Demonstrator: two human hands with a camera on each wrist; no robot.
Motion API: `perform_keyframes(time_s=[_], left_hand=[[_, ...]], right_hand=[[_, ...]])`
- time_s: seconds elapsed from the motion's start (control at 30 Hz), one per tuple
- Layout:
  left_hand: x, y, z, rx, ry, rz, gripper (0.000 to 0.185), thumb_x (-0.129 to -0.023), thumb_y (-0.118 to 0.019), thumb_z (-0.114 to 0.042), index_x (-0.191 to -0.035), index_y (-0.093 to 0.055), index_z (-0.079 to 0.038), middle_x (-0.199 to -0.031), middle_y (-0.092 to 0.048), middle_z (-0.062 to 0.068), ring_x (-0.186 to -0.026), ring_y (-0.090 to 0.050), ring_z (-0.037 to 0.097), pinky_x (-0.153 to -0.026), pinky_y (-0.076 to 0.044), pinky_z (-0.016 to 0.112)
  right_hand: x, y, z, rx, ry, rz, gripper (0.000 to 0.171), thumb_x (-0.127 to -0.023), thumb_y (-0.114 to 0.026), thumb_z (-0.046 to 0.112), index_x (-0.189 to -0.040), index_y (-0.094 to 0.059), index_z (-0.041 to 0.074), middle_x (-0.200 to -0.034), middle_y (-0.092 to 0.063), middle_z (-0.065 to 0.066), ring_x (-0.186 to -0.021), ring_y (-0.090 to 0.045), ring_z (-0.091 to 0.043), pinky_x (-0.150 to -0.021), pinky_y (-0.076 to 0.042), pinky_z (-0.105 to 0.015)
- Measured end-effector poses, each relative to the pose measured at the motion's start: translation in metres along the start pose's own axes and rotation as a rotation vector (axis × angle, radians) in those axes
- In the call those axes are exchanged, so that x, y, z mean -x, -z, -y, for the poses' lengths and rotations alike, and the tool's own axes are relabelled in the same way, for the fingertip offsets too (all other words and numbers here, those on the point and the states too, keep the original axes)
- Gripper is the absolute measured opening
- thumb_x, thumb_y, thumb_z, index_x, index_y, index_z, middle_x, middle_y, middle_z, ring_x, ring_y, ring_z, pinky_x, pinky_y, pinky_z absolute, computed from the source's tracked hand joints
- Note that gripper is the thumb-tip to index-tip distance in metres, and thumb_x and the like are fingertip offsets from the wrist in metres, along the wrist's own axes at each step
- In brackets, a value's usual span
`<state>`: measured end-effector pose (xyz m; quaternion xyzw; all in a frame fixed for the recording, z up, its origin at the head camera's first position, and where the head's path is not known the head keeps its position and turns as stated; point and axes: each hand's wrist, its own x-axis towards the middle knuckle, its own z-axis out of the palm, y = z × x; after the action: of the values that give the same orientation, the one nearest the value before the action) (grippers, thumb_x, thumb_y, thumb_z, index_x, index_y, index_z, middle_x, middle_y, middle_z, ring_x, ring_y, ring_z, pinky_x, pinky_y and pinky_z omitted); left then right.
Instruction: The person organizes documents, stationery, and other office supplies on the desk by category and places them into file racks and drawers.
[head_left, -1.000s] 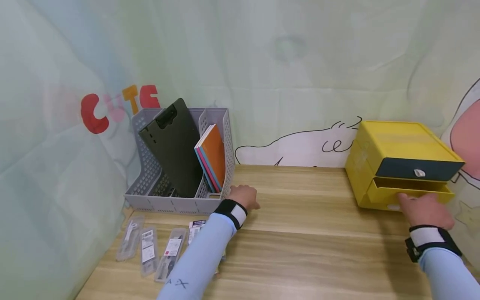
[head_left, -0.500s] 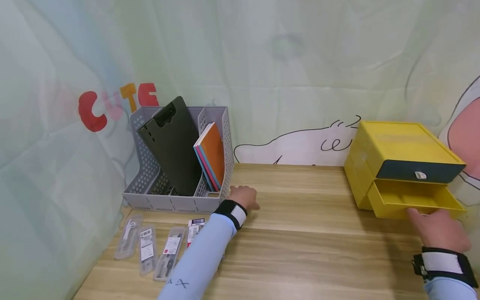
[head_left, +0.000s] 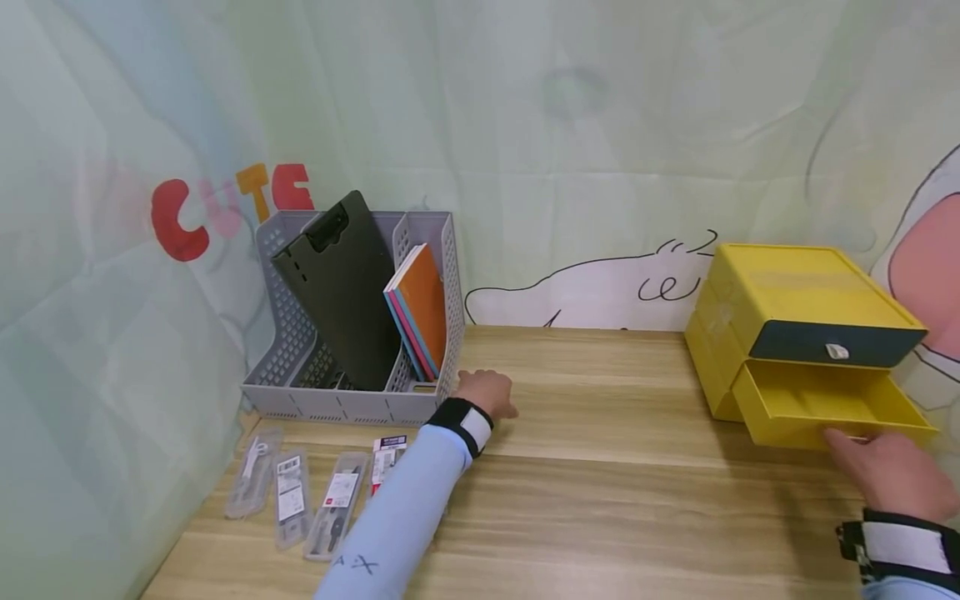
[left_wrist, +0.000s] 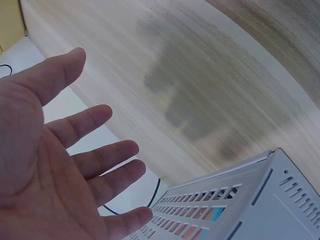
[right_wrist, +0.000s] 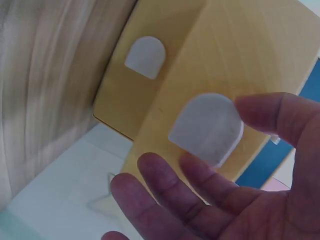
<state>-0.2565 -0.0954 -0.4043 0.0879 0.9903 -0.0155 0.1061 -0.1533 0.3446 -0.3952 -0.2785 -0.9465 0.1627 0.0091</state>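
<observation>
A yellow drawer (head_left: pixel 783 432) stands pulled out below the dark-fronted top drawer (head_left: pixel 795 343) of a yellow drawer box (head_left: pixel 817 279). My right hand (head_left: pixel 896 473) is at its front. In the right wrist view, my thumb and index finger pinch the edges of the drawer's white tab handle (right_wrist: pixel 207 127), the other fingers loosely bent. A second white tab (right_wrist: pixel 146 56) shows on the drawer front beneath. My left hand (head_left: pixel 486 393) holds nothing, its fingers relaxed and spread in the left wrist view, beside the grey perforated organizer (head_left: pixel 337 408).
In the organizer lean a dark clipboard (head_left: pixel 341 300) and several thin books (head_left: pixel 423 300). Clear labelled cases (head_left: pixel 291 500) and a small package (head_left: pixel 386 458) lie on the wooden table (head_left: pixel 600 467) at front left, partly behind my left sleeve (head_left: pixel 405 508). A printed curtain (head_left: pixel 570 167) hangs behind.
The yellow drawer has slid out toward me, showing its bare inside, with my right hand moving back and down along with it. My left hand has stayed in place.
</observation>
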Motion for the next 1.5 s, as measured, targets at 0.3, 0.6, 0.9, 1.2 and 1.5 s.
perform_keyframes(time_s=[0.3, 0.6, 0.9, 1.2, 1.5], left_hand=[[0.005, 0.005, 0.002, -0.002, 0.0, -0.006, 0.032, -0.09, -0.072, -0.039, -0.107, -0.075, -0.011, -0.115, -0.071, 0.008, -0.112, -0.061, 0.031, -0.105, -0.034, 0.06], [0.007, 0.008, 0.007, -0.006, 0.018, -0.021, 0.028, -0.089, -0.073, -0.038, -0.099, -0.075, -0.011, -0.112, -0.071, 0.007, -0.104, -0.062, 0.028, -0.098, -0.041, 0.055], [-0.002, 0.006, 0.015, 0.011, 0.008, -0.032, 0.03, -0.086, -0.076, -0.036, -0.101, -0.074, -0.01, -0.107, -0.071, 0.007, -0.098, -0.064, 0.026, -0.089, -0.047, 0.049], [0.009, 0.015, 0.021, 0.018, 0.009, -0.006, 0.036, -0.085, -0.077, -0.034, -0.11, -0.073, -0.008, -0.11, -0.071, 0.007, -0.096, -0.064, 0.023, -0.087, -0.052, 0.045], [0.024, 0.011, 0.025, -0.005, 0.0, 0.047, 0.032, -0.077, -0.086, -0.031, -0.096, -0.073, -0.008, -0.099, -0.072, 0.006, -0.088, -0.064, 0.021, -0.086, -0.052, 0.039]], right_hand=[[0.013, 0.021, 0.016, -0.168, 0.004, -0.118, 0.051, -0.101, -0.043, 0.021, -0.123, -0.038, -0.024, -0.088, -0.051, -0.036, -0.073, -0.048, -0.045, -0.065, -0.045, -0.052], [0.025, 0.032, 0.07, -0.01, 0.188, -0.216, 0.058, -0.099, -0.049, 0.033, -0.128, -0.044, -0.017, -0.107, -0.05, -0.041, -0.087, -0.052, -0.052, -0.071, -0.048, -0.065], [0.029, -0.005, 0.122, -0.065, 0.52, -0.138, 0.064, -0.096, -0.063, 0.035, -0.132, -0.046, -0.015, -0.122, -0.048, -0.042, -0.1, -0.052, -0.055, -0.081, -0.046, -0.068], [0.027, -0.059, 0.138, 0.038, 0.572, 0.171, 0.073, -0.095, -0.062, 0.043, -0.136, -0.045, -0.015, -0.132, -0.045, -0.042, -0.115, -0.05, -0.056, -0.089, -0.045, -0.065], [0.027, -0.084, 0.131, 0.042, 0.523, 0.241, 0.069, -0.095, -0.061, 0.041, -0.134, -0.048, -0.015, -0.131, -0.048, -0.041, -0.114, -0.051, -0.052, -0.09, -0.045, -0.063]])
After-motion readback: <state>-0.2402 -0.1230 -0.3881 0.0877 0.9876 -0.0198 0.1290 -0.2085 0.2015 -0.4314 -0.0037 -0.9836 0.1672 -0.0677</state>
